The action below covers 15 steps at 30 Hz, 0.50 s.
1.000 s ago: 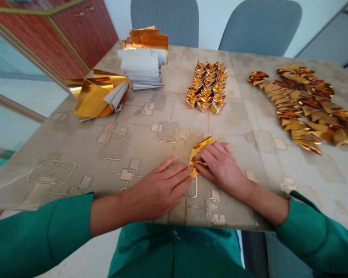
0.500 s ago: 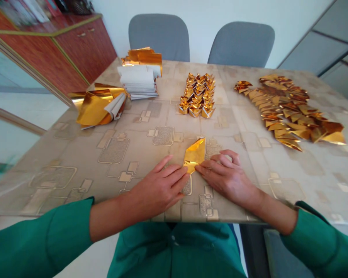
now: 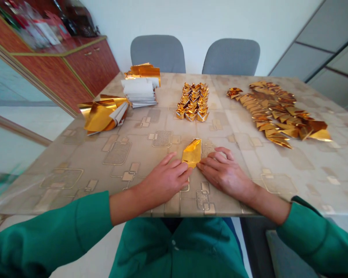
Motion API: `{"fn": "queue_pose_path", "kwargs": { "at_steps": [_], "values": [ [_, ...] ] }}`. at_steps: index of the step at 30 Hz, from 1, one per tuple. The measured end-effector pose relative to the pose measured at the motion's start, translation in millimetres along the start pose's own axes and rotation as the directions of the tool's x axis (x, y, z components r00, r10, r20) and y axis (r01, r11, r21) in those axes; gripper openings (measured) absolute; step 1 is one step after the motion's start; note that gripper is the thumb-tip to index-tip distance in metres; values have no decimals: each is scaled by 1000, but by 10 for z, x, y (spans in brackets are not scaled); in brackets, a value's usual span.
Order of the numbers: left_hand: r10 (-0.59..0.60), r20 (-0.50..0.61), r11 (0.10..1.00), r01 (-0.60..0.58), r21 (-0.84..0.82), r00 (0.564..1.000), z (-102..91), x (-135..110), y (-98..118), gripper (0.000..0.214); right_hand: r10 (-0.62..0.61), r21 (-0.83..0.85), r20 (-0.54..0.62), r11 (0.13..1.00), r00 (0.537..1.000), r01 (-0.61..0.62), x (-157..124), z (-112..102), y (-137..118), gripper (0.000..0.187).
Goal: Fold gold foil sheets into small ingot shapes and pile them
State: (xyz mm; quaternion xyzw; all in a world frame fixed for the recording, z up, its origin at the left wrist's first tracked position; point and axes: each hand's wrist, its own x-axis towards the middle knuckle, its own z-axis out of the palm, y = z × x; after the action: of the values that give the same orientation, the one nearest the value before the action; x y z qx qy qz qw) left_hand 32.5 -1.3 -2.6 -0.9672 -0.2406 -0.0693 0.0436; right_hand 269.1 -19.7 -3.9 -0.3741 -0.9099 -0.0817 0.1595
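Observation:
A folded piece of gold foil paper (image 3: 192, 151) lies on the patterned tablecloth in front of me, its far end pointed. My left hand (image 3: 168, 178) presses on its near left edge, fingertips closed on the paper. On the near right corner, my right hand (image 3: 224, 172) pinches the same piece between thumb and fingers. The near tip of the paper is partly hidden under the fingertips. Beyond it stand several folded gold paper ingots (image 3: 192, 102), set close together in rows.
At the far left is a stack of paper sheets (image 3: 139, 92), with loose gold sheets (image 3: 101, 116) beside it. Many flat folded gold pieces (image 3: 275, 110) overlap on the right. Two grey chairs (image 3: 158, 54) stand behind the table (image 3: 150, 193); a wooden cabinet (image 3: 89, 65) is at the back left.
The camera view has tilted up and shifted slightly. Both hands stay at the near end of the gold paper; the left fingers have moved slightly along its near edge.

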Motion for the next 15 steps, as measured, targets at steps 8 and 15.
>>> {"fn": "queue_pose_path", "kwargs": {
  "at_steps": [8,15],
  "values": [
    [21,-43,998,-23,-63,999,-6,-253,-19,39,-5,29,-23,1000,1000,6,-23,20,5,20],
    [64,-62,995,-68,-69,996,-7,-85,-166,22,4,206,6,978,1000,-5,46,-33,52,19]
  ]
}}
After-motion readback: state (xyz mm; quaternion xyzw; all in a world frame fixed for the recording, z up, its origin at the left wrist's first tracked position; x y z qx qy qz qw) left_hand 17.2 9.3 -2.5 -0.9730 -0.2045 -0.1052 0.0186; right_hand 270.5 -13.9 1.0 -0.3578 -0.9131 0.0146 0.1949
